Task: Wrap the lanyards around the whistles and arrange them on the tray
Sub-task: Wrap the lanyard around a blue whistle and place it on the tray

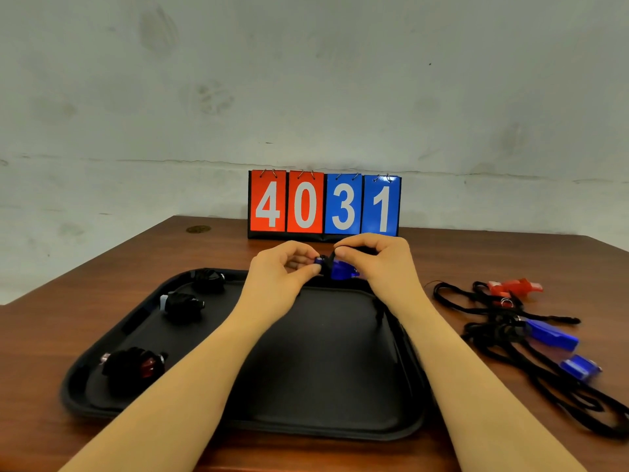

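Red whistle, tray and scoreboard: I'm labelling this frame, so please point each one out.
red whistle [514, 286]: head view, on its red body, right of the tray.
tray [326, 396]: head view, on its bare black floor.
scoreboard [304, 203]: head view, on the red card showing 0.

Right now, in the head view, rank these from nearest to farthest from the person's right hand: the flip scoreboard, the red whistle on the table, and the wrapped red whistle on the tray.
1. Flip scoreboard: just behind the right hand, at the table's back edge.
2. Red whistle: on the table, to the right of the hand.
3. Wrapped red whistle: near left part of the tray.
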